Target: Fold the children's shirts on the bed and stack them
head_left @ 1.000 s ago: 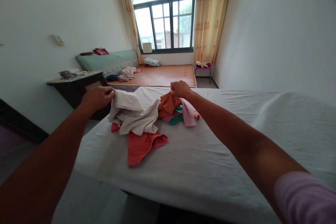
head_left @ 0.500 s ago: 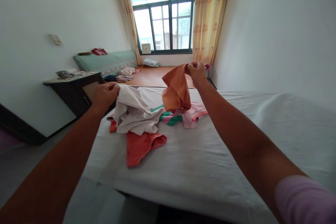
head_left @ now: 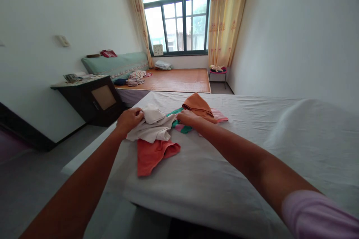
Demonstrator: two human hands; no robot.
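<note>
My left hand (head_left: 129,120) pinches the left side of a crumpled white garment (head_left: 157,125) on the bed. At that garment's right edge, my right hand (head_left: 187,118) has its fingers closed on the cloth; the fingertips are partly hidden. Just beyond my right hand lies an orange-brown garment (head_left: 198,105), heaped over other clothes. A red-orange garment (head_left: 154,158) sticks out from under the white one towards me. Green patterned cloth (head_left: 185,130) and pink cloth (head_left: 220,115) show around my right hand and under the orange-brown piece.
The pile rests on a bed with a white sheet (head_left: 224,179). Beyond it stand a second bed with a brown mat (head_left: 179,78) and a dark cabinet (head_left: 84,99) at left. A pink stool (head_left: 218,71) stands near the window (head_left: 179,22). A wall (head_left: 294,37) runs along the right.
My right hand has let go of the orange-brown garment, which now lies on the pile, and moved left and down to the white garment. My left hand has lowered the white garment's edge and shifted right.
</note>
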